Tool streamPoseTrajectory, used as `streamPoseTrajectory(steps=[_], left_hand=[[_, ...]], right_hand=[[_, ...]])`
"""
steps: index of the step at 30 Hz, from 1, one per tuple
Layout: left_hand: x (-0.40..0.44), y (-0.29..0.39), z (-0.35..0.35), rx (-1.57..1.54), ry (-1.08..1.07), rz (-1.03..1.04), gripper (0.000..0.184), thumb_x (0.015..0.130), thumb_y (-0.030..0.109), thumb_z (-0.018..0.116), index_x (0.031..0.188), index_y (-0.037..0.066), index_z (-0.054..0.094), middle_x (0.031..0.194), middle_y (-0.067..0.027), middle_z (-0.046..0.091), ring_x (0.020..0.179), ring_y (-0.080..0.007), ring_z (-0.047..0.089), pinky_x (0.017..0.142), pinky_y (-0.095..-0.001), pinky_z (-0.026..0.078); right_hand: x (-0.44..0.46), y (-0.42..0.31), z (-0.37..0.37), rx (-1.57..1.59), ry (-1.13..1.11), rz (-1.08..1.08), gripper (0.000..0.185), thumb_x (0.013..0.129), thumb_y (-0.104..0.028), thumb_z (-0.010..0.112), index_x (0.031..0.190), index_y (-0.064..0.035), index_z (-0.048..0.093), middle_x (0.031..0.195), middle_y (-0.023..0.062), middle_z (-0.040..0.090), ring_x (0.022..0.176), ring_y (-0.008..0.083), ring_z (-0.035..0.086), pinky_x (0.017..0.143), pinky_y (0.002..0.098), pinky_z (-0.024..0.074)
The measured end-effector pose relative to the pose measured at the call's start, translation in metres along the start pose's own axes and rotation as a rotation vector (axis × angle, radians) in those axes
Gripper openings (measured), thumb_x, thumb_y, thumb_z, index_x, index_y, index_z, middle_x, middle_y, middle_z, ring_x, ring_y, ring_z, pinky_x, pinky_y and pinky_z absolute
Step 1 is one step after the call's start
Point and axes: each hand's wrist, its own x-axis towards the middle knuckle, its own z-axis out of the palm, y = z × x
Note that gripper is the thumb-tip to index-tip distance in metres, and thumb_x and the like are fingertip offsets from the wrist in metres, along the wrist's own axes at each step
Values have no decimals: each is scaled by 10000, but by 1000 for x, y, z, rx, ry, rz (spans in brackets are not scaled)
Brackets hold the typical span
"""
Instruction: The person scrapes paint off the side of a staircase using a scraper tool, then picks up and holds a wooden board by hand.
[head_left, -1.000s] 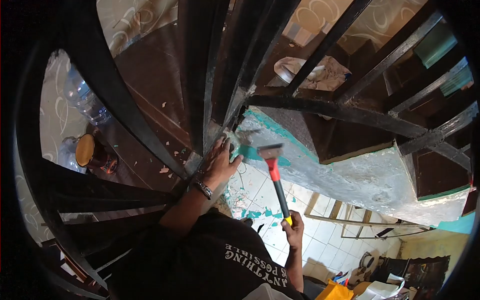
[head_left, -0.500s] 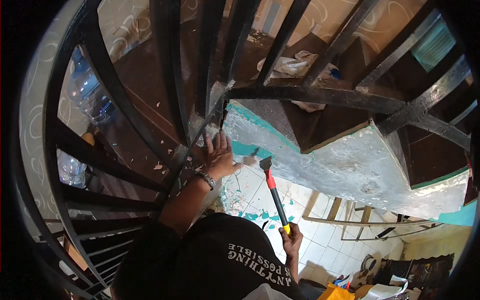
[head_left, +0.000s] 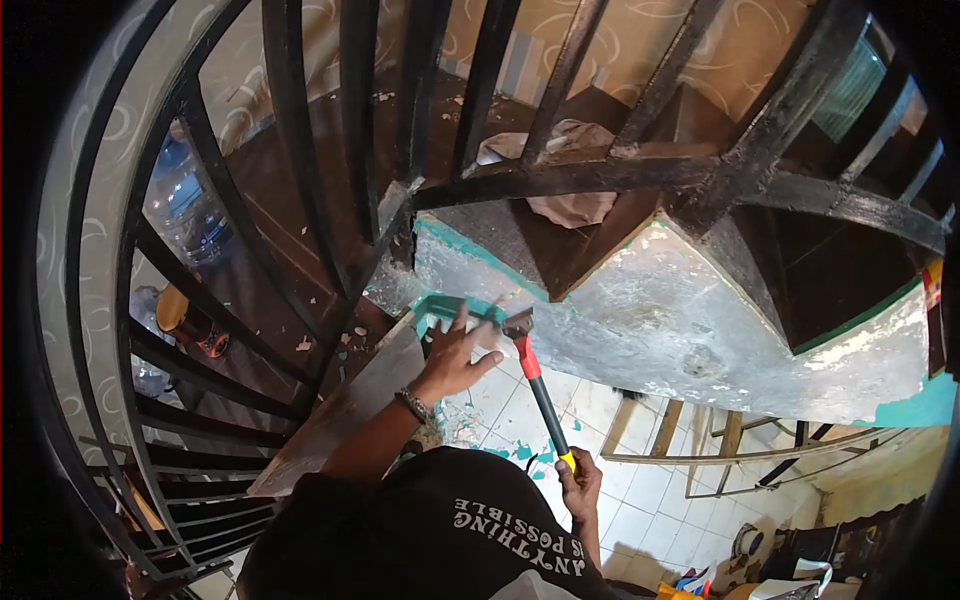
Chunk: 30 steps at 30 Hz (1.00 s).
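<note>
The right hand (head_left: 580, 485) is closed on the scraper (head_left: 546, 402), whose blade is at the lower edge of the grey stair side (head_left: 630, 320), near our open left hand (head_left: 450, 370), so we judge it is scraping, which calls for a flat, steady blade.

I see a clear bottle (head_left: 185, 208) and a container (head_left: 173, 311) on the brown landing (head_left: 266, 178), left; green flakes (head_left: 523, 452) on floor tiles (head_left: 622, 482), lower centre.

From the head, the view faces forward and down, seemingly near the stairs (head_left: 660, 310); its corners are dark.
</note>
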Motion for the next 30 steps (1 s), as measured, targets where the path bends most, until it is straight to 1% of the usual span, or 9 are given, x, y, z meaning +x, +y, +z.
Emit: streamPoseTrajectory(steps=[2,3,7,10,12,18,22,24,30], left_hand=[[-5,14,-2,-714,-38,43,633,881,286,666,1347,-43,393,1321,-269,483,1274,-365,456,1044,-419,369],[-6,22,-4,-776,-40,52,533,924,214,629,1340,-24,395,1191,-198,586,1139,-275,577,951,-367,456],[-3,57,2,-1231,-77,-123,451,964,151,577,1336,-19,386,1053,-122,615,1007,-155,609,816,-285,511],[1,73,2,-1339,50,-254,456,955,122,581,1339,-22,382,1027,-121,607,974,-165,609,824,-298,510],[10,71,5,-1348,145,-295,370,968,137,553,1278,-9,412,949,-82,592,888,-146,597,775,-289,504],[24,58,-2,-1225,319,-403,260,1013,241,471,1172,39,429,812,-29,530,690,-103,521,595,-268,461],[26,64,-3,-1253,371,-424,301,1028,310,421,1197,62,417,789,-34,523,589,-109,525,521,-263,457],[28,53,15,-1295,372,-428,319,1030,334,406,1219,77,404,765,-36,521,558,-105,519,499,-253,457],[31,51,25,-1350,412,-444,274,1031,332,405,1142,82,384,704,-15,488,538,-99,499,483,-262,474]], right_hand=[[4,-9,2,-4,4,1,300,911,-216,669,1087,19,607,736,-3,568,615,60,473,556,216,398],[5,-13,1,-14,4,-2,306,927,-228,645,1102,20,608,735,5,580,611,62,484,554,218,403],[11,-18,-5,-45,-5,-15,319,967,-233,568,1146,29,597,703,-4,558,576,70,493,524,226,412],[34,-25,12,-32,-13,-194,319,972,-236,560,1155,21,609,702,-8,551,556,64,472,505,221,396],[49,-43,34,-90,-97,-89,298,985,-218,531,1194,-22,613,710,-5,546,561,51,450,502,220,386],[51,-93,45,42,-483,-43,532,1005,-268,493,1486,-109,327,768,8,526,533,66,454,502,230,408],[53,-81,57,-20,-431,-112,548,992,-198,487,1501,-113,305,786,33,540,583,91,487,570,249,441],[58,-84,63,-183,-312,-293,526,971,-181,514,1471,-108,368,878,158,634,781,252,630,764,347,494],[57,-80,57,-236,-302,-306,520,949,-123,519,1453,-102,394,940,219,636,755,291,634,712,346,501]])
